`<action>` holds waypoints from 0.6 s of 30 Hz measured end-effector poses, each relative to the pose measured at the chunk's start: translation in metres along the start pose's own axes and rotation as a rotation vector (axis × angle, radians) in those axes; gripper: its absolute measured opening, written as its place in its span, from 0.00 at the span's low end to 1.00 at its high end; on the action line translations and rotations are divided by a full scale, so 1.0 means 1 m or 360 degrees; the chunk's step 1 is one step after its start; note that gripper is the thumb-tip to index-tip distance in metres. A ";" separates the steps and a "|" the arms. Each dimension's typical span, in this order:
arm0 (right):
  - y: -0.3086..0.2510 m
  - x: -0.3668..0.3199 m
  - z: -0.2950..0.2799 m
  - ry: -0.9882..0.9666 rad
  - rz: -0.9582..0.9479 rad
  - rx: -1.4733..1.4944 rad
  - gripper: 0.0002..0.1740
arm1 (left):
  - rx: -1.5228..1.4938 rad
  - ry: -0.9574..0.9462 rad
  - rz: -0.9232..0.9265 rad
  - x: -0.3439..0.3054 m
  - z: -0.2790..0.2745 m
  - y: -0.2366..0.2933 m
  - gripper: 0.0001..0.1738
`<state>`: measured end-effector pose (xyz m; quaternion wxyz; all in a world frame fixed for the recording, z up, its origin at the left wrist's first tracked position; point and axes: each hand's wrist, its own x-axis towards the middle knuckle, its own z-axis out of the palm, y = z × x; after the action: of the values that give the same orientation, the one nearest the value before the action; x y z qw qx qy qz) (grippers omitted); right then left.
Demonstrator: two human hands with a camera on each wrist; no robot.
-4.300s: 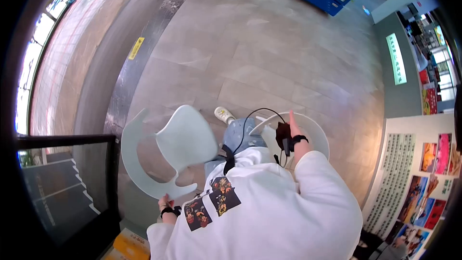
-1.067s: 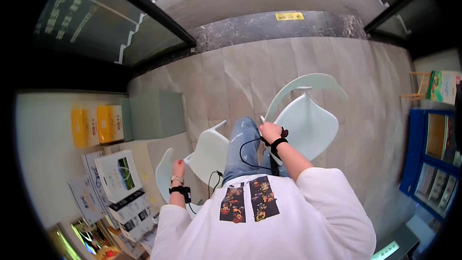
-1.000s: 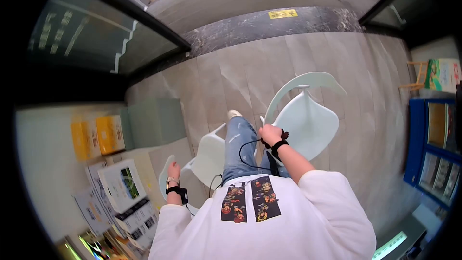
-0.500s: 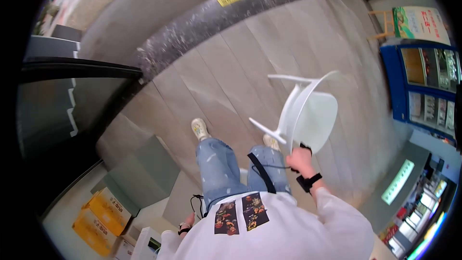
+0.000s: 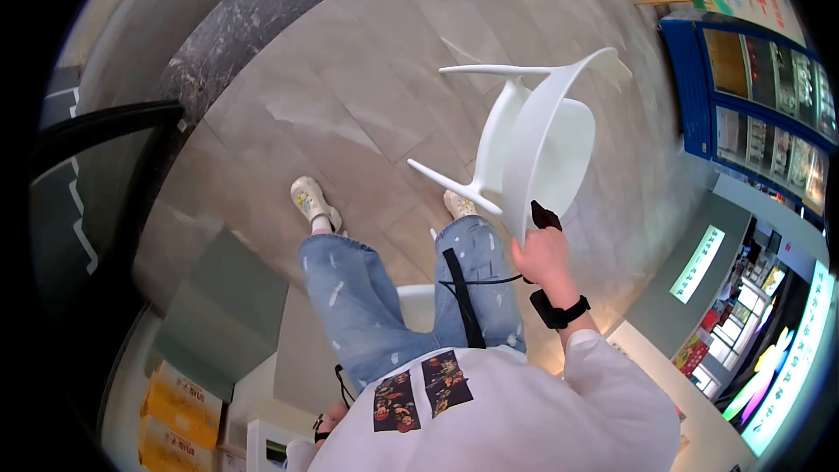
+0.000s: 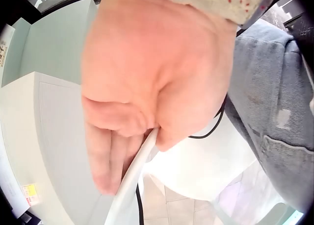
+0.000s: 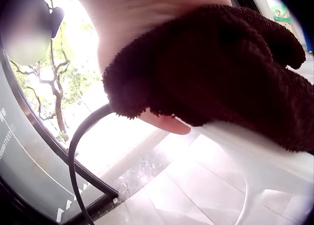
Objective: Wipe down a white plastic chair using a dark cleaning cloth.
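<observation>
In the head view a white plastic chair point(image 5: 539, 153) is tilted in front of me, its legs pointing left. My right hand point(image 5: 544, 255) grips the near end of its curved backrest, together with a dark brown cloth point(image 7: 216, 68) bunched in the palm. The right wrist view has the cloth lying over the white rim, hiding most of the fingers. My left hand point(image 6: 152, 73) pinches the thin white edge point(image 6: 130, 186) of a second chair between thumb and fingers. Part of that second chair's seat point(image 5: 418, 304) appears between my legs.
Grey-green and white boxes point(image 5: 229, 306) stand at my left, with yellow cartons point(image 5: 179, 406) behind. A dark glass door point(image 5: 105, 183) is at the far left. Blue display fridges point(image 5: 752, 105) and a counter point(image 5: 699, 275) line the right. A black cable point(image 5: 489, 281) runs to my right hand.
My right hand has tilted its chair from upright, so the legs now show on the left. The view has turned right, and my left hand has slipped towards the bottom edge.
</observation>
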<state>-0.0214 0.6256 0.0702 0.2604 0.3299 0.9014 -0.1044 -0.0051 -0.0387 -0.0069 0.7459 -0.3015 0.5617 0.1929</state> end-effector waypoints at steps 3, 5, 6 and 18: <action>-0.004 -0.007 0.003 0.0122 -0.0001 0.0057 0.17 | 0.0111 -0.0068 -0.0009 0.009 -0.017 0.014 0.21; -0.002 -0.014 0.011 0.0343 -0.0031 0.0109 0.17 | 0.0307 0.0007 -0.0023 0.020 -0.049 0.040 0.21; 0.001 -0.018 0.018 0.0475 -0.0048 0.0101 0.16 | 0.0433 0.0108 0.0002 0.027 -0.069 0.062 0.21; -0.013 -0.055 0.078 0.1324 -0.0147 -0.0154 0.04 | 0.1176 0.1779 0.2786 -0.050 0.094 0.307 0.14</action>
<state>0.0372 0.5583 0.0341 -0.1155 0.2906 0.9474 0.0685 -0.1444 0.2551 -0.0127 0.0363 0.3976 0.8624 0.3112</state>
